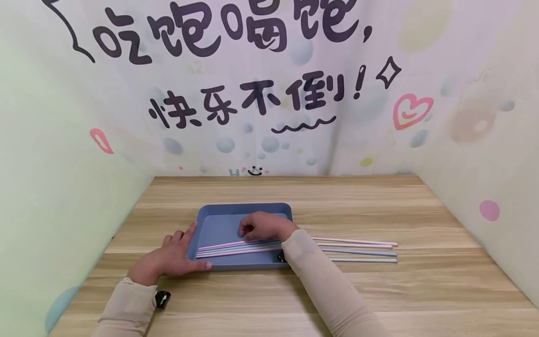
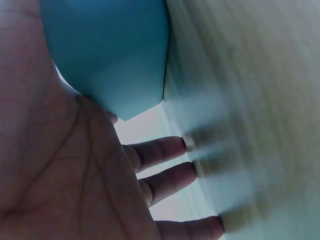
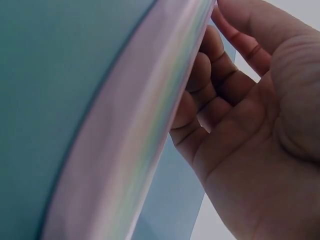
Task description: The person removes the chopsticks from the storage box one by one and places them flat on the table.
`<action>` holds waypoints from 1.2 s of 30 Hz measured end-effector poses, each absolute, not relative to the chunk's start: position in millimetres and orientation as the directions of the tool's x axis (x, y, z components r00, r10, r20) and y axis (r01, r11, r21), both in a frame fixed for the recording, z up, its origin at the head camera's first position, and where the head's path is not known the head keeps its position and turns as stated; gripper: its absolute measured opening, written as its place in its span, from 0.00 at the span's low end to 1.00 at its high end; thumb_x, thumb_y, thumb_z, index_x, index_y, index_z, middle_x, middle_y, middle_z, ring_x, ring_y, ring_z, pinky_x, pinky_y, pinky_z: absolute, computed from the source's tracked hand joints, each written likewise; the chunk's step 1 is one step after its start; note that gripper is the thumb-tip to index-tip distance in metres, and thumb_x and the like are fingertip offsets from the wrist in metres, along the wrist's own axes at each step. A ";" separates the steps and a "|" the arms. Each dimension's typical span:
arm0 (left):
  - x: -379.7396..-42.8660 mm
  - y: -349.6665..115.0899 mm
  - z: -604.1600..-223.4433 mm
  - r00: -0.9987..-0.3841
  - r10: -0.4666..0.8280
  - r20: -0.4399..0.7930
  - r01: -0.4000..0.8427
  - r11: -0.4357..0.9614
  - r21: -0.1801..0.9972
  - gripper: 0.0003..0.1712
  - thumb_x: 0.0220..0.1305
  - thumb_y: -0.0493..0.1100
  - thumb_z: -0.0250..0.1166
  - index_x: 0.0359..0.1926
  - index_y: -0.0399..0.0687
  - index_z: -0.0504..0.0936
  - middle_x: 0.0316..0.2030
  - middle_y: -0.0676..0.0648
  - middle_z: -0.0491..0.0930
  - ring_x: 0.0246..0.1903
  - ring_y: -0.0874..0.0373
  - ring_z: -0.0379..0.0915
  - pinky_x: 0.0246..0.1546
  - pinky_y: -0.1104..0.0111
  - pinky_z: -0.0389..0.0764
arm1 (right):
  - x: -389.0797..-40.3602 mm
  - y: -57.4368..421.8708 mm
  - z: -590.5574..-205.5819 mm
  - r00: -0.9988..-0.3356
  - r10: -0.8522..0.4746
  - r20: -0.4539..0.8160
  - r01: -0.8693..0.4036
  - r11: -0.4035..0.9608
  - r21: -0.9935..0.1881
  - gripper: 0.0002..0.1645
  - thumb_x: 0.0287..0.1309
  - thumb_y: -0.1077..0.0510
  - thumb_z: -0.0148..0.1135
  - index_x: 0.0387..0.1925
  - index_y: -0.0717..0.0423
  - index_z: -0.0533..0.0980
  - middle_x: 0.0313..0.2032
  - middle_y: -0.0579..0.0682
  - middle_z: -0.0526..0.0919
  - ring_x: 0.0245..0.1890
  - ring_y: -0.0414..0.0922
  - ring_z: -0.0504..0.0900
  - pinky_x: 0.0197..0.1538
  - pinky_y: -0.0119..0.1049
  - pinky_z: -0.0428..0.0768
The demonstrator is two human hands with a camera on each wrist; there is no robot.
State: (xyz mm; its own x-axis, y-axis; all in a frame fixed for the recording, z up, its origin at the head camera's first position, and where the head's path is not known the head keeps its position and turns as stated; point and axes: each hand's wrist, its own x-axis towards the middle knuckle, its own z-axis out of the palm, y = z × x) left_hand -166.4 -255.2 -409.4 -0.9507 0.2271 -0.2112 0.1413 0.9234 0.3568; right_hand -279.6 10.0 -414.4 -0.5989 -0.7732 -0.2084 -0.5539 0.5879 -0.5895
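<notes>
Left hand spread at the tray's corner, right hand curled over the chopsticks

The blue rectangular tray (image 1: 236, 267) lies on the wood-grain tabletop (image 1: 421, 299), and several slender pastel chopsticks (image 1: 236, 250) lie over its near half, pink and pale blue among them. More lengths of chopstick (image 1: 358, 252) show on the tabletop to the right of the tray, their squared ends pointing away from it. A sleeve hides the stretch between, so whether the two groups join cannot be told.

The left hand (image 1: 174, 255) is spread wide around the tray's near left corner: the thumb touches the near rim, a finger lies along the left rim, and in the left wrist view three fingertips rest on the tabletop just beside the tray.

The right hand (image 1: 265, 226) is over the tray's right half, narrow, its fingers bent just beside the uppermost chopstick. The right wrist view shows the fingers partly behind a blurred, shimmering lilac edge; whether they pinch it cannot be told.

A small black device (image 1: 162, 299) sits by the left wrist, nearer than the tray. Beyond the tray hangs a pale backdrop (image 1: 269, 150) with large black Chinese lettering and a pink heart (image 1: 412, 111).
</notes>
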 end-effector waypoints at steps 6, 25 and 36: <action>-166.4 -255.0 -410.3 -0.951 0.220 -0.217 0.134 0.926 0.354 0.74 0.47 0.75 0.69 0.76 0.35 0.41 0.60 0.24 0.59 0.54 0.30 0.57 0.50 0.40 0.68 | -279.0 9.7 -413.8 -0.595 -0.777 -0.208 -0.560 0.586 -0.586 0.06 0.63 0.63 0.65 0.36 0.46 0.81 0.28 0.42 0.76 0.31 0.38 0.73 0.37 0.30 0.71; -166.7 -255.5 -409.6 -0.948 0.236 -0.213 0.147 0.920 0.363 0.74 0.49 0.74 0.69 0.76 0.34 0.40 0.59 0.23 0.59 0.53 0.30 0.57 0.50 0.41 0.68 | -278.2 9.8 -412.8 -0.591 -0.783 -0.195 -0.584 0.582 -0.566 0.07 0.66 0.62 0.62 0.36 0.46 0.80 0.29 0.42 0.77 0.33 0.38 0.74 0.39 0.30 0.71; -167.2 -254.3 -409.5 -0.949 0.226 -0.221 0.137 0.924 0.357 0.74 0.48 0.74 0.69 0.76 0.34 0.40 0.60 0.23 0.59 0.53 0.30 0.57 0.50 0.40 0.68 | -277.4 9.1 -412.9 -0.591 -0.783 -0.193 -0.594 0.584 -0.554 0.07 0.65 0.63 0.63 0.36 0.46 0.80 0.29 0.42 0.77 0.32 0.38 0.73 0.38 0.30 0.71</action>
